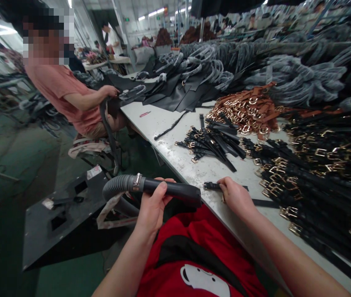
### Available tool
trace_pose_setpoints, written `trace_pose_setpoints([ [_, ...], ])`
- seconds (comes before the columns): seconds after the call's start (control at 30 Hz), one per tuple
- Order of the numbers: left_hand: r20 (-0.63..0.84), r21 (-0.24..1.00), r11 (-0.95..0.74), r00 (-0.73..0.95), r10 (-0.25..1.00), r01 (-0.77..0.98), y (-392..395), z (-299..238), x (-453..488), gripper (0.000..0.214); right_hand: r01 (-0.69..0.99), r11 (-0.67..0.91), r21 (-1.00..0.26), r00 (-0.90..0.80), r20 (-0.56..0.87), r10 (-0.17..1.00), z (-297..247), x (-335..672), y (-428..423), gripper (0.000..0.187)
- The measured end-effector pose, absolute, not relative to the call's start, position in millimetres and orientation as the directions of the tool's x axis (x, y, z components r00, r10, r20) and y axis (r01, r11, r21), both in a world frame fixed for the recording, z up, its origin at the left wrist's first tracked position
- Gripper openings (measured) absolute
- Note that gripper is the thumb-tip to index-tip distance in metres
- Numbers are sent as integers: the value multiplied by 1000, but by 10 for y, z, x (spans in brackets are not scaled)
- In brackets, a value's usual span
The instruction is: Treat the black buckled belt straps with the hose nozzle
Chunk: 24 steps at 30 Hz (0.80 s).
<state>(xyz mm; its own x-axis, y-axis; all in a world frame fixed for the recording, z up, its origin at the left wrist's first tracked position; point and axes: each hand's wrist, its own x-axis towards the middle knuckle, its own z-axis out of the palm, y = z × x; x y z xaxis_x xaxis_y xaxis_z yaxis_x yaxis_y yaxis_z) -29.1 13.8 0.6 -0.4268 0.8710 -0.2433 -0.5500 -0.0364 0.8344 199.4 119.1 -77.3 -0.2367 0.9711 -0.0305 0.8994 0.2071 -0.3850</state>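
My left hand is wrapped round the black nozzle of a vacuum hose, whose grey ribbed tube curves down behind it. The nozzle's mouth points right, toward the table edge. My right hand pinches a short black strap with a buckle, held low over the white table. The strap's buckle end sticks out to the left, close to the nozzle but apart from it. Another black strap lies under or beside my right wrist; I cannot tell whether it touches.
Black buckled straps pile up at the right, with a smaller heap ahead. Brown straps lie behind. A co-worker sits at the table's far left. A black box stands at left. A red-handled item lies farther up.
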Motion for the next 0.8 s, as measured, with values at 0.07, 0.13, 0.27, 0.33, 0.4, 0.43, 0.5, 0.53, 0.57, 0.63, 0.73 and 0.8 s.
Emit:
trace_pose_setpoints([
  [0.07, -241, 835, -37, -424, 873, -549, 129, 7, -299, 30, 870, 203, -450, -231, -7, 973, -791, 2036, 1212, 18],
  [0.13, -239, 836, -36, -422, 874, -548, 122, 8, -306, 29, 823, 251, -509, -272, 34, 962, -804, 2079, 1230, 16],
  [0.27, -246, 837, -34, -430, 869, -547, 125, 18, -304, 30, 765, 390, -512, -403, 92, 911, -817, 2100, 1228, 10],
  [0.33, -253, 838, -29, -436, 864, -545, 129, 24, -297, 31, 786, 424, -450, -423, 107, 900, -827, 2068, 1212, 10],
  [0.4, -260, 836, -24, -434, 863, -548, 132, 27, -292, 32, 815, 440, -376, -430, 115, 895, -837, 2029, 1195, 12],
  [0.43, -262, 834, -24, -433, 862, -551, 132, 27, -292, 32, 826, 445, -346, -434, 115, 894, -841, 2012, 1188, 12],
  [0.5, -264, 830, -25, -432, 863, -557, 129, 23, -294, 32, 838, 449, -309, -438, 110, 892, -844, 1993, 1177, 13],
  [0.53, -264, 828, -27, -432, 863, -560, 126, 19, -296, 32, 842, 448, -300, -437, 108, 893, -842, 1990, 1174, 14],
  [0.57, -264, 827, -28, -432, 862, -561, 124, 14, -298, 32, 845, 446, -295, -435, 106, 894, -839, 1990, 1172, 14],
  [0.63, -263, 826, -30, -431, 863, -563, 121, 6, -299, 32, 846, 447, -290, -437, 103, 893, -830, 1996, 1170, 15],
  [0.73, -261, 827, -24, -422, 868, -561, 125, 3, -294, 31, 845, 453, -285, -443, 103, 891, -821, 2002, 1169, 17],
  [0.8, -258, 830, -20, -415, 873, -558, 133, 7, -290, 30, 844, 457, -281, -446, 107, 889, -822, 1996, 1169, 18],
])
